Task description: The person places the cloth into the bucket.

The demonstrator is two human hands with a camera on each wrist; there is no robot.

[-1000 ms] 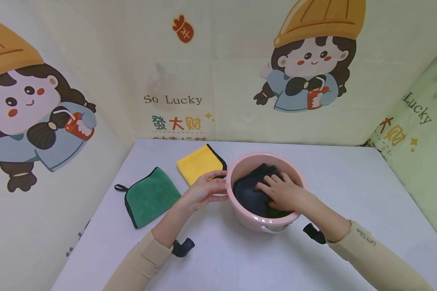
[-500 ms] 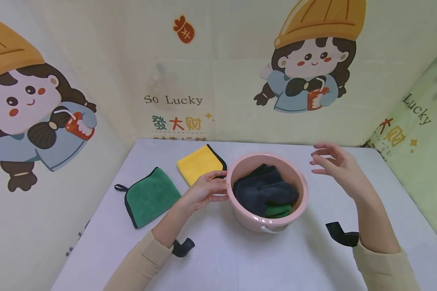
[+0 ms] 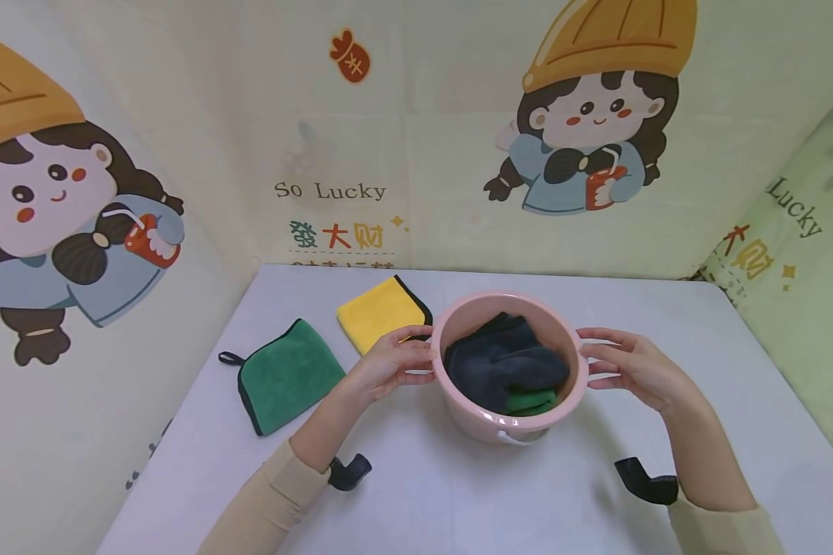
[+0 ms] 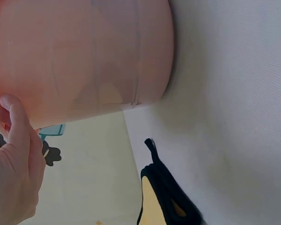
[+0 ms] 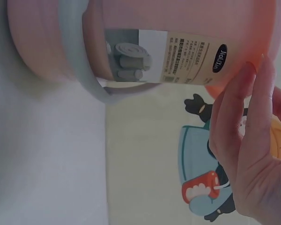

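A pink bucket (image 3: 482, 426) stands upright on the white table, with a white handle (image 3: 521, 439) at its front. Inside lie a dark navy cloth (image 3: 489, 366) and, partly under it, a green cloth (image 3: 531, 401). My left hand (image 3: 392, 362) touches the bucket's left side just at the rim, its fingers fairly straight. On the opposite side, my right hand (image 3: 642, 374) touches the rim with extended fingers. In the right wrist view, a printed label (image 5: 178, 56) shows on the bucket's wall near the right fingertips. No fingertip shows inside the bucket.
Left of the bucket lie a folded yellow cloth (image 3: 382, 312) and a green cloth (image 3: 291, 378) with black edging and a loop. A black strap end (image 3: 350, 472) sticks out by each wrist. Printed cartoon sheets (image 3: 444, 154) surround the table (image 3: 451, 493).
My right hand left the cloth inside the bucket, lifted away to the right, then came to the bucket's right rim. The left hand and bucket stayed in place.
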